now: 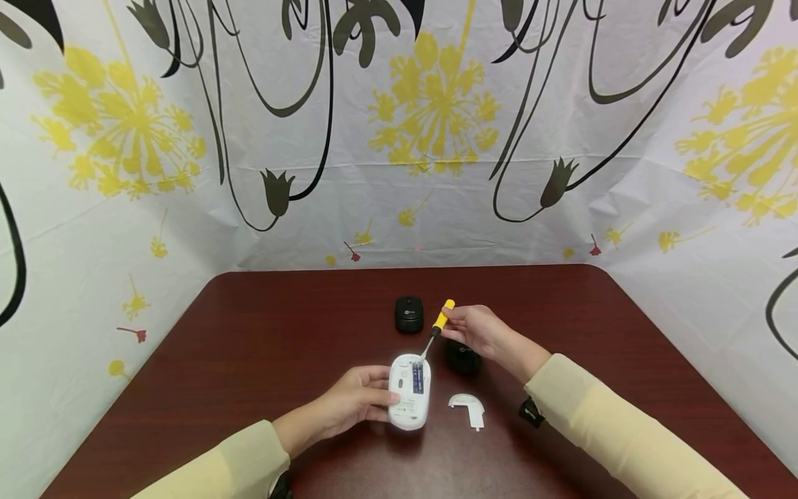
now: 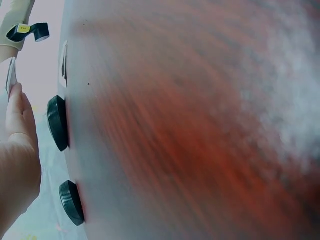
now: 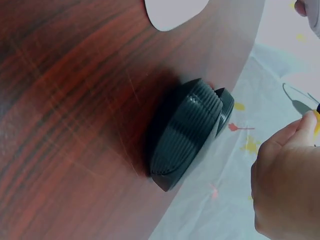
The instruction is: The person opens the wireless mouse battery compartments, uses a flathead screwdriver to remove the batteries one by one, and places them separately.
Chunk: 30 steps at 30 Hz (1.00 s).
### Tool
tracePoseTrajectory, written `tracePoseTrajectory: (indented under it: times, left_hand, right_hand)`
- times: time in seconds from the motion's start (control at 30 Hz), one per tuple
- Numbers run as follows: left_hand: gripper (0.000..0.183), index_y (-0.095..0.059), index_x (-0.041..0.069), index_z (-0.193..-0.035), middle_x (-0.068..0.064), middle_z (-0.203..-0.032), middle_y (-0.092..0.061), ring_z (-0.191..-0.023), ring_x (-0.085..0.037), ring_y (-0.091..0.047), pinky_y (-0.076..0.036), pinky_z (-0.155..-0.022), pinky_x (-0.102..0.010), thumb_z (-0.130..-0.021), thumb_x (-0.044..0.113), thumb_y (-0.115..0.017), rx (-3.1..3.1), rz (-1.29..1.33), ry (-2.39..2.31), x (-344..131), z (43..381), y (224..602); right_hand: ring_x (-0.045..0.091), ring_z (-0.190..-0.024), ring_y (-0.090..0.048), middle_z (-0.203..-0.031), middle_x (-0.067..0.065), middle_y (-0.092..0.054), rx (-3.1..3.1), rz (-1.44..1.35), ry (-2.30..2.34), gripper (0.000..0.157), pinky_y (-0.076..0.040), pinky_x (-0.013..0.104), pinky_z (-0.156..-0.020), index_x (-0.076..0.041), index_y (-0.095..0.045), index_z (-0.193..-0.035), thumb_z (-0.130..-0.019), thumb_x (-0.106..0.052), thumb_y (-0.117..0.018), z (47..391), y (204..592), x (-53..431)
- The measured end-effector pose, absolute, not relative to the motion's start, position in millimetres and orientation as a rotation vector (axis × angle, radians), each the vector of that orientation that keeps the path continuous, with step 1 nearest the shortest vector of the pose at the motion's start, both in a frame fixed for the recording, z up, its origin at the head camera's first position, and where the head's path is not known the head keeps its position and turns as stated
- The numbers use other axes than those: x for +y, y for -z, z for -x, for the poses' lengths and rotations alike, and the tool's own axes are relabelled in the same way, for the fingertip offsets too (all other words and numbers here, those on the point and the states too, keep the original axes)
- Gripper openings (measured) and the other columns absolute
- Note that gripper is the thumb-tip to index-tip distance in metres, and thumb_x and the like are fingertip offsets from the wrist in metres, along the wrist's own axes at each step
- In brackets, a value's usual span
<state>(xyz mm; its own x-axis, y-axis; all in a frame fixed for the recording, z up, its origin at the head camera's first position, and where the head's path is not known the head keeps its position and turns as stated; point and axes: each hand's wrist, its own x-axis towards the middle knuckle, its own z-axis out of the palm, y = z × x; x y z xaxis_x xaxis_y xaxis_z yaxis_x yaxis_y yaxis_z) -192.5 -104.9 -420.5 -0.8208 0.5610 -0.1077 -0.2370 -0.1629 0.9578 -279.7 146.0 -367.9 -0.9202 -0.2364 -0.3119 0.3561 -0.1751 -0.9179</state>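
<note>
A white computer mouse [image 1: 406, 414] is held underside up above the table by my left hand [image 1: 352, 402], the thumb lying over its lower left part. Its battery compartment is uncovered, and blue batteries [image 1: 418, 378] show inside. My right hand [image 1: 486, 334] pinches the yellow handle of a small screwdriver [image 1: 442, 317], whose tip meets the mouse near the top end of the batteries. In the right wrist view only a bit of the yellow handle [image 3: 317, 123] shows by the fingers. The white battery cover [image 1: 469, 402] lies on the table, right of the mouse.
One black mouse [image 1: 409, 314] stands on the brown table [image 1: 280, 326] farther back. Another black mouse [image 1: 463, 359] sits below my right hand, partly hidden by it in the head view. A patterned white cloth [image 1: 386, 138] hangs behind and beside the table.
</note>
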Motion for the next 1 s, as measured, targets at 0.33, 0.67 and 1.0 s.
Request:
tracePoseTrajectory:
  times: [0.33,0.67,1.0]
  left_hand:
    - [0.049,-0.044,-0.018,-0.132,-0.023,-0.114,-0.064,-0.094,-0.026,-0.067,-0.056,-0.081,-0.042,-0.087,-0.008,-0.061,1.589,-0.369,-2.041,-105.3,191.5,421.5]
    - [0.050,-0.042,-0.018,-0.133,-0.022,-0.115,-0.063,-0.095,-0.026,-0.066,-0.056,-0.082,-0.043,-0.087,-0.007,-0.060,1.587,-0.370,-2.061,-106.8,191.8,420.9]
    - [0.050,-0.042,-0.018,-0.133,-0.021,-0.114,-0.064,-0.096,-0.027,-0.066,-0.055,-0.082,-0.043,-0.087,-0.007,-0.060,1.590,-0.364,-2.062,-108.7,190.4,420.9]
  right_hand:
    - [0.015,-0.088,-0.064,-0.109,0.014,-0.054,1.801,-0.013,2.145,0.034,-0.054,0.030,-0.084,0.009,-0.041,-0.128,-0.101,-0.009,-0.051,280.5,351.8,158.7]
    - [0.014,-0.087,-0.065,-0.109,0.011,-0.057,1.956,0.064,2.182,0.031,-0.054,0.034,-0.086,0.003,-0.046,-0.121,-0.097,-0.013,-0.059,276.4,330.6,179.8]
    - [0.012,-0.091,-0.064,-0.118,0.016,-0.055,2.182,0.028,1.997,0.053,-0.052,0.036,-0.090,0.010,-0.038,-0.136,-0.098,-0.019,-0.060,284.9,341.9,214.4]
